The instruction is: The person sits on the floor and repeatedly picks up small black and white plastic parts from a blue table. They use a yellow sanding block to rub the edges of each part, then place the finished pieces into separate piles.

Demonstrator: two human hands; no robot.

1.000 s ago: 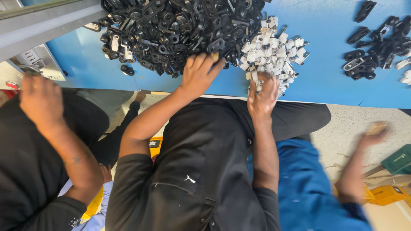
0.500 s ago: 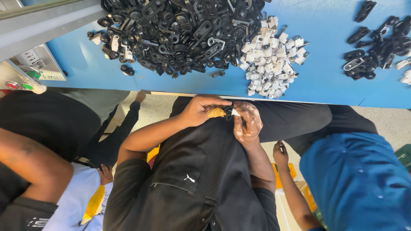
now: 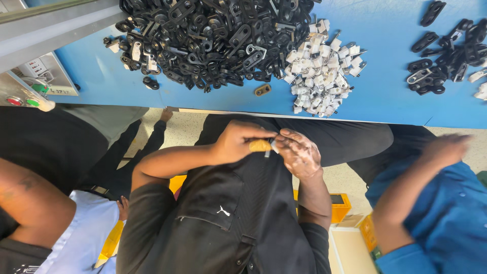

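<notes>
A: Hands, centre frame?
B: Left hand (image 3: 238, 143) fingers curled tight round a small tan piece (image 3: 259, 146). Right hand (image 3: 300, 152) touching it, fingers bent, pinching a small pale part (image 3: 274, 146) at the tan piece's end. Both over the lap, below the blue table (image 3: 385, 91) edge.
A: Table?
B: Big black parts pile (image 3: 203, 35) top centre, white clips heap (image 3: 322, 71) just right of it. Lone tan link (image 3: 263, 90) betw. them, near the edge. Smaller black pile (image 3: 446, 50) upper right.
</notes>
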